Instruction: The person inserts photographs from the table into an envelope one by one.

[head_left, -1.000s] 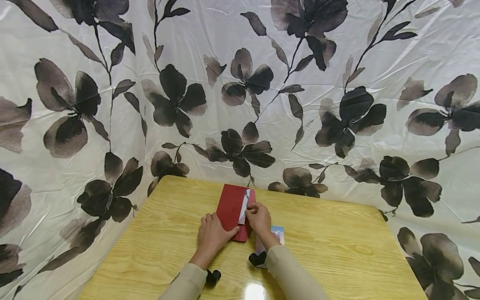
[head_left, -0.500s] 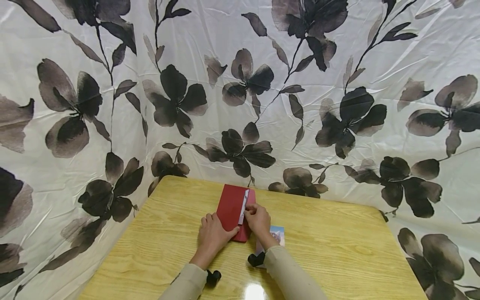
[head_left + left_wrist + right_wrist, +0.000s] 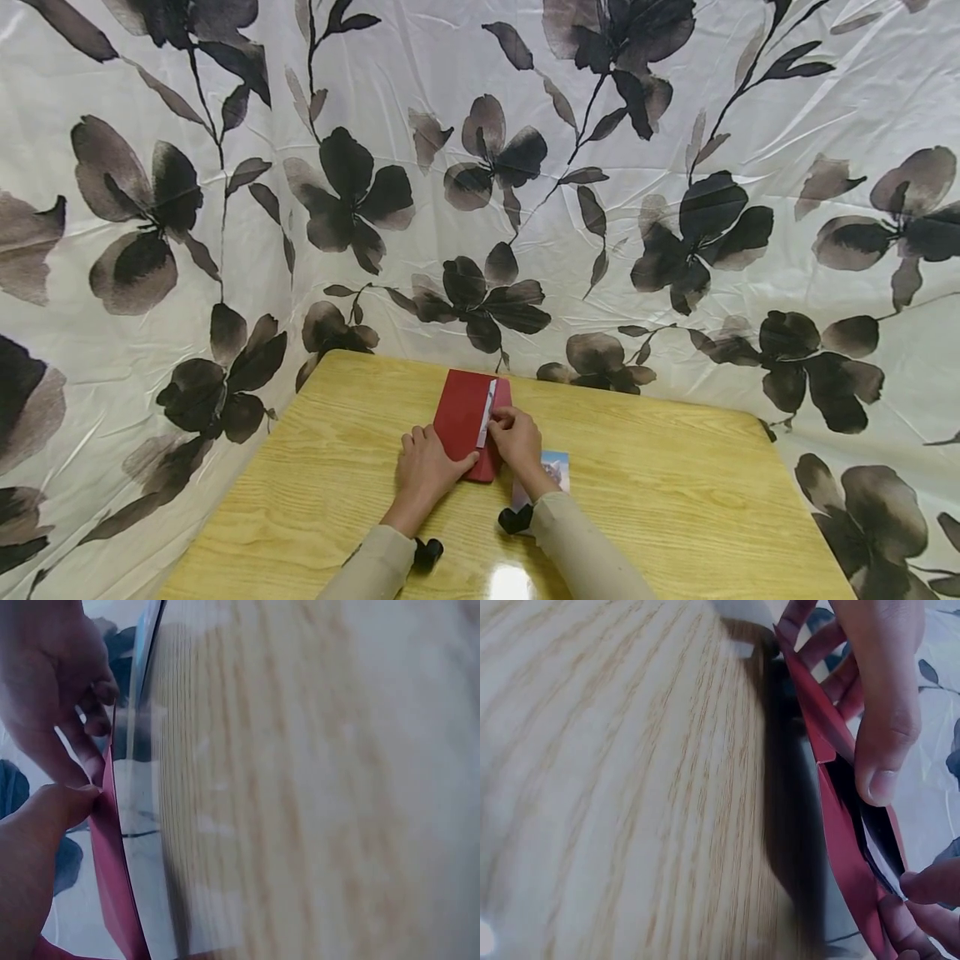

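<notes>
A red envelope (image 3: pixel 459 408) lies near the table's back edge, its flap folded out to the right. My left hand (image 3: pixel 427 467) grips its lower part, thumb across the front beside the opening. In the right wrist view, the envelope (image 3: pixel 844 847) gapes and shows a dark inside, with the left thumb right at the mouth. My right hand (image 3: pixel 517 437) pinches the edge of a pale printed card (image 3: pixel 487 417), which shows as a narrow strip at the opening; the rest is hidden inside. The left wrist view shows the envelope's red edge (image 3: pixel 112 847) side-on.
A picture card (image 3: pixel 557 467) with a blue top lies on the wooden table (image 3: pixel 660 483), partly under the right forearm. Black wrist cameras (image 3: pixel 514 521) sit at both cuffs. A floral cloth (image 3: pixel 600 200) hangs behind the table and along its left side.
The card has slid left into the envelope, its visible strip now narrower. My right fingers have shifted slightly left with it. The left hand and the envelope have stayed in place.
</notes>
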The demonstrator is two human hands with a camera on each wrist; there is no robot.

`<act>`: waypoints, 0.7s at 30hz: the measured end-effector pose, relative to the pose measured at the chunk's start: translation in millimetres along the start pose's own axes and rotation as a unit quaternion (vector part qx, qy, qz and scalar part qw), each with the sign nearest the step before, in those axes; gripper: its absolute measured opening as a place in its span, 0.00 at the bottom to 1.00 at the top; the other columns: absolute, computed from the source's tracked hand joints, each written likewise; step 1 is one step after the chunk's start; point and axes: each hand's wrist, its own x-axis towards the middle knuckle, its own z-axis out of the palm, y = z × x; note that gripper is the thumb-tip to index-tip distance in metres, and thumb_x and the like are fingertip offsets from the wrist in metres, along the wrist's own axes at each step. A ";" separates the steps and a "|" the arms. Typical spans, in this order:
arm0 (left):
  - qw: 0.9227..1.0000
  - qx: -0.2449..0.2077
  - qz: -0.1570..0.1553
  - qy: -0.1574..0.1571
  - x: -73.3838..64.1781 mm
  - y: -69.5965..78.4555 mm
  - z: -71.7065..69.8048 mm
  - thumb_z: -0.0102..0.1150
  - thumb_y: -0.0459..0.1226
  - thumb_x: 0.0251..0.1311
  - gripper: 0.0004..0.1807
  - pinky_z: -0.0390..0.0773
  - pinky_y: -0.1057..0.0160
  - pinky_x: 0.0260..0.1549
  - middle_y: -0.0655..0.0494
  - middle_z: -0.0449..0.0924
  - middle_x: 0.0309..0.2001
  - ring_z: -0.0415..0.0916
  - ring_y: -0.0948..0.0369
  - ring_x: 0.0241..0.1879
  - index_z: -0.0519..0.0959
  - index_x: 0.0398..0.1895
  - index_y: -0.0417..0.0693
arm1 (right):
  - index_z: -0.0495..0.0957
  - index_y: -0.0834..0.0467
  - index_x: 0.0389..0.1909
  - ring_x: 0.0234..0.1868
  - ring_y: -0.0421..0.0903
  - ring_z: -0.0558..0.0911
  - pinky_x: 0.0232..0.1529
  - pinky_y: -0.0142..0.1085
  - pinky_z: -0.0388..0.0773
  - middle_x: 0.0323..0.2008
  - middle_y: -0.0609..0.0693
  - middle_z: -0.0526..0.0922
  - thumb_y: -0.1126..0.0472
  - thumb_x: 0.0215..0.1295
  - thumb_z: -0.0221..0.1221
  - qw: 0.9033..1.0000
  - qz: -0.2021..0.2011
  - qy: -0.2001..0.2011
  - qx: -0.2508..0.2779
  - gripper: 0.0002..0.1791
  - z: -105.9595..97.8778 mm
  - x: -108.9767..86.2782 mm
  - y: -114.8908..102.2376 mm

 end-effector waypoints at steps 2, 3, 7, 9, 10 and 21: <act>1.000 0.003 -0.001 -0.003 0.3 0.0 -0.4 0.76 0.69 0.50 0.54 0.80 0.44 0.44 0.37 0.75 0.47 0.72 0.43 0.47 0.75 0.57 0.27 | 0.90 0.57 0.50 0.31 0.42 0.80 0.33 0.38 0.78 0.31 0.46 0.85 0.61 0.70 0.71 1.000 0.004 -0.006 0.015 0.10 -2.8 -0.7 1.3; 1.000 0.003 -0.001 -0.004 0.5 -0.1 -0.5 0.76 0.69 0.49 0.54 0.80 0.44 0.44 0.37 0.75 0.47 0.72 0.43 0.47 0.75 0.57 0.27 | 0.89 0.57 0.49 0.31 0.42 0.80 0.32 0.37 0.78 0.31 0.47 0.85 0.62 0.71 0.70 1.000 0.005 -0.007 0.023 0.09 -4.7 -1.3 1.7; 1.000 0.002 -0.006 -0.010 1.3 -0.3 -0.5 0.75 0.70 0.49 0.55 0.80 0.44 0.46 0.36 0.75 0.48 0.71 0.43 0.48 0.75 0.58 0.27 | 0.88 0.59 0.47 0.31 0.43 0.80 0.31 0.36 0.76 0.32 0.50 0.85 0.63 0.71 0.70 0.999 0.011 -0.014 0.045 0.08 -14.1 -4.0 5.2; 1.000 0.000 -0.008 -0.013 1.5 0.3 -1.0 0.75 0.70 0.49 0.56 0.80 0.44 0.47 0.36 0.75 0.49 0.71 0.42 0.49 0.75 0.58 0.27 | 0.88 0.60 0.48 0.30 0.44 0.81 0.30 0.36 0.76 0.32 0.50 0.85 0.62 0.71 0.69 0.999 0.013 -0.017 0.050 0.09 -20.1 -6.4 7.7; 1.000 -0.001 -0.010 -0.015 1.4 0.7 -1.3 0.75 0.70 0.49 0.56 0.80 0.43 0.47 0.36 0.75 0.49 0.71 0.42 0.49 0.75 0.59 0.26 | 0.88 0.60 0.48 0.30 0.44 0.81 0.29 0.36 0.76 0.33 0.51 0.85 0.62 0.71 0.69 0.998 0.013 -0.019 0.052 0.09 -23.1 -7.9 9.5; 0.999 -0.015 -0.019 -0.030 3.8 1.5 -1.4 0.75 0.69 0.51 0.56 0.81 0.43 0.44 0.35 0.74 0.52 0.70 0.41 0.52 0.73 0.61 0.26 | 0.80 0.64 0.63 0.33 0.45 0.84 0.30 0.40 0.80 0.38 0.52 0.85 0.61 0.74 0.67 0.998 0.009 -0.040 0.037 0.21 -56.9 -26.8 30.9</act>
